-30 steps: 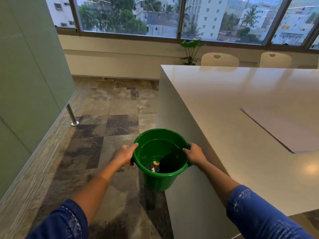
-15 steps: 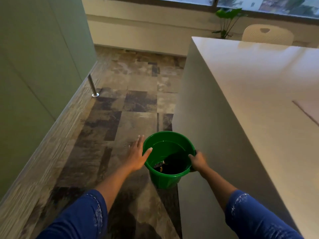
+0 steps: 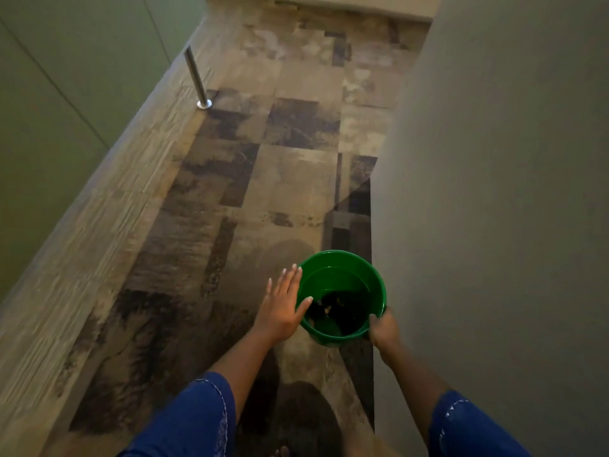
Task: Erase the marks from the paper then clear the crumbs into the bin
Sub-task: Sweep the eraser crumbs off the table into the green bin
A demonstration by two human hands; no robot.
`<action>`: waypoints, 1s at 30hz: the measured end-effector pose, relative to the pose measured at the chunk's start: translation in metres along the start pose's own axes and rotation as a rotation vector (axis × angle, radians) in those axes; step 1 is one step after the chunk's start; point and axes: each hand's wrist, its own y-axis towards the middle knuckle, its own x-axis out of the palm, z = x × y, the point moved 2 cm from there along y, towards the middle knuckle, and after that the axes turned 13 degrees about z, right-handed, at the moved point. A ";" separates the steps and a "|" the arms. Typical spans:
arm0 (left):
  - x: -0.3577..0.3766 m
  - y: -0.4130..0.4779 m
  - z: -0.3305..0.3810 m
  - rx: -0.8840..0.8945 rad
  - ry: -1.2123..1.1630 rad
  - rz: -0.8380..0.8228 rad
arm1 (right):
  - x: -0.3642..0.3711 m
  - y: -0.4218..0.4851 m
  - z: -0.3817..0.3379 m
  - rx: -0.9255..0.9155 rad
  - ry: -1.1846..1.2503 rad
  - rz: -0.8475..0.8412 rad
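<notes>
A round green bin (image 3: 342, 265) is low over the patterned floor, right beside the white side panel of the table. Dark scraps lie at its bottom. My right hand (image 3: 382, 329) grips the bin's near right rim with curled fingers. My left hand (image 3: 281, 306) is flat with straight, spread fingers at the bin's left side, its thumb lying over the rim. The paper and the tabletop are out of view.
The table's tall white side panel (image 3: 494, 225) fills the right. A green cabinet wall (image 3: 66, 110) runs along the left, with a metal leg (image 3: 196, 77) on the floor strip. Patterned floor tiles (image 3: 263, 179) stretch ahead between them. My bare foot (image 3: 281, 451) shows at the bottom.
The bin has gone down from table height toward the floor. My left hand let go of the rim and opened flat beside it. My view tilted down, losing the tabletop and windows.
</notes>
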 end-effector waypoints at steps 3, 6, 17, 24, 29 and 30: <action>0.064 0.009 -0.031 -0.016 0.034 -0.001 | 0.042 0.034 0.041 0.079 0.025 0.006; 0.114 0.016 -0.052 -0.020 0.089 -0.004 | 0.075 0.063 0.079 0.172 0.043 0.044; 0.275 0.021 -0.124 -0.076 -0.034 0.001 | 0.183 0.159 0.206 0.347 0.102 0.043; 0.310 0.025 -0.141 -0.072 -0.029 -0.048 | 0.208 0.161 0.230 0.387 0.040 0.133; 0.298 0.023 -0.135 -0.088 0.010 -0.071 | 0.198 0.146 0.220 0.479 0.068 0.121; 0.294 0.023 -0.133 -0.094 0.013 -0.073 | 0.194 0.146 0.216 0.479 0.058 0.134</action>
